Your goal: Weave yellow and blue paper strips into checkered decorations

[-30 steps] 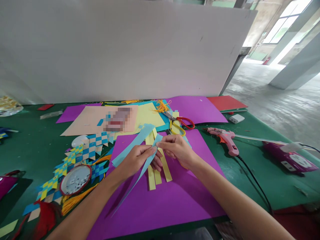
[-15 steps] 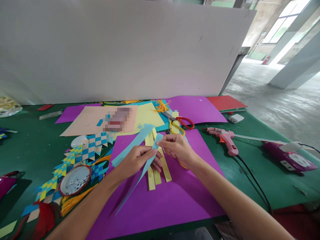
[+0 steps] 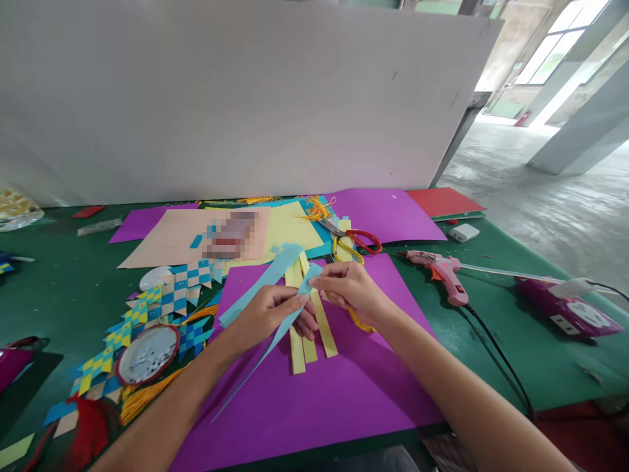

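Observation:
Both hands meet over a purple paper sheet (image 3: pixel 339 387) near the middle of the green table (image 3: pixel 491 341). My left hand (image 3: pixel 272 313) and my right hand (image 3: pixel 346 288) each pinch the same long light-blue paper strip (image 3: pixel 265 354), which slants down to the lower left. A second, wider blue strip (image 3: pixel 263 278) runs under my left hand. Three yellow paper strips (image 3: pixel 309 344) lie side by side on the purple sheet beneath the hands.
Red-and-yellow-handled scissors (image 3: pixel 351 242) lie just beyond the hands. A pink glue gun (image 3: pixel 442 272) with a black cord sits to the right, a purple power strip (image 3: pixel 570 311) farther right. Woven blue-and-yellow paper pieces (image 3: pixel 162 298) and a round dish (image 3: pixel 147 344) lie left. A white board (image 3: pixel 246 98) stands behind.
The free tail of the blue strip has swung slightly, its tip now lower and farther left. The hands have barely moved.

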A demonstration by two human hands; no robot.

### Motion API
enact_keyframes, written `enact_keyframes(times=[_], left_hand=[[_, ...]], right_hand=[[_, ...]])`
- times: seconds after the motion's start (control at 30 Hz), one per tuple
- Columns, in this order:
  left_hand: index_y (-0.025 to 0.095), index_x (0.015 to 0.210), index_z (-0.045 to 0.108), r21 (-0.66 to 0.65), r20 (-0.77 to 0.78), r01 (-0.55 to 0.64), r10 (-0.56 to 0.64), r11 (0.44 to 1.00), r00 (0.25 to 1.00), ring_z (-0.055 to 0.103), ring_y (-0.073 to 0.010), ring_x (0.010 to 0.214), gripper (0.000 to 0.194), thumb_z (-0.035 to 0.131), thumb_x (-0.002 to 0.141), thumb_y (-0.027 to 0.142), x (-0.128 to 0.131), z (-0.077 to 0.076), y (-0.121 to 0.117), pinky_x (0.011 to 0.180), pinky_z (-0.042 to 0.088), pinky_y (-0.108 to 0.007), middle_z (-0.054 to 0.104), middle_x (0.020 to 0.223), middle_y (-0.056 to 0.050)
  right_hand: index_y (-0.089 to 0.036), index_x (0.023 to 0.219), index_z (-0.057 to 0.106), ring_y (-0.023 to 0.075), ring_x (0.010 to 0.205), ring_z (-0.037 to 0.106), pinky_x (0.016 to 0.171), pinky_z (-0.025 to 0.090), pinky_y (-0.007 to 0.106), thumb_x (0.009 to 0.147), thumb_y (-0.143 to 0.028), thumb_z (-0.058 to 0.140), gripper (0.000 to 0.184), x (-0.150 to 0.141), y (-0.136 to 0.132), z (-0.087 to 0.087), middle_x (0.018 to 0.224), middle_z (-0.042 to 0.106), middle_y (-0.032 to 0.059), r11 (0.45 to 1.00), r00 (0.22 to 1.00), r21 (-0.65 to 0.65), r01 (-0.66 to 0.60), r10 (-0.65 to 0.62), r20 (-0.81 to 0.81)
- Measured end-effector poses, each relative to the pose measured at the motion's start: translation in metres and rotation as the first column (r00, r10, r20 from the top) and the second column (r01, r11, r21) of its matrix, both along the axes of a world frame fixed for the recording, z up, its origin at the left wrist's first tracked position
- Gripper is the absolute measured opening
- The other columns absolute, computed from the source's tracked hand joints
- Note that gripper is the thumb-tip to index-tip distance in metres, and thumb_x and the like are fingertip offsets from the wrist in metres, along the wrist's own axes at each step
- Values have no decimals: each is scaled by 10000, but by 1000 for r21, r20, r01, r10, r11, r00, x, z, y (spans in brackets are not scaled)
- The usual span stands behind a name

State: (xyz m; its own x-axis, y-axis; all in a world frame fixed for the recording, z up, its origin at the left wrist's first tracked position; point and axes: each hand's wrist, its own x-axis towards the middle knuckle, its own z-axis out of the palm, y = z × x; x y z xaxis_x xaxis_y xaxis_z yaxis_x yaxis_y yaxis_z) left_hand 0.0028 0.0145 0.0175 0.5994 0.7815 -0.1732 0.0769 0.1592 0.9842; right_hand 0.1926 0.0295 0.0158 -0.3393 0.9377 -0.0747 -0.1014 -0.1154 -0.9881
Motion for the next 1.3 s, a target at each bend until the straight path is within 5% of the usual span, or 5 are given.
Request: enact_keyframes(times=[0.4,0.67,1.0,1.2,1.3], left_hand=[[101,804,652,18,-9,5,-5,1000,1000,715,-204,623,293,528,915,343,0,1,2,589,550,-274,741,727,-95],[100,839,652,-6,71,-54,54,999,996,712,-196,618,262,549,906,330,2,-1,1,599,566,-283,742,723,-89],[105,803,637,-20,47,-48,49,999,998,714,-206,617,267,565,895,346,2,-2,1,597,569,-292,742,721,-93],[93,802,662,-16,-23,11,-11,1000,1000,716,-209,624,309,559,895,370,4,-3,-3,579,551,-274,739,722,-104],[93,808,658,-20,-8,8,-8,1000,1000,716,-211,624,308,563,892,373,5,-4,-2,582,552,-277,740,722,-104]], right_hand=[[-165,648,588,38,331,260,373,208,212,747,-352,679,230,4,3,6,360,366,-98,997,996,4,77,-76,-46],[-163,676,615,58,379,374,394,252,207,757,-401,676,259,4,4,-4,427,438,-69,989,979,80,-127,112,172],[-172,592,526,49,396,300,401,218,210,718,-233,654,190,-9,-3,-4,421,379,-88,998,998,35,51,-49,-43],[-182,599,456,44,414,308,411,213,202,724,-192,598,190,9,6,0,463,368,-85,958,948,34,286,-278,-152],[-186,700,508,54,404,362,398,237,203,774,-316,613,182,12,8,2,492,423,-77,984,978,14,179,-176,-110]])
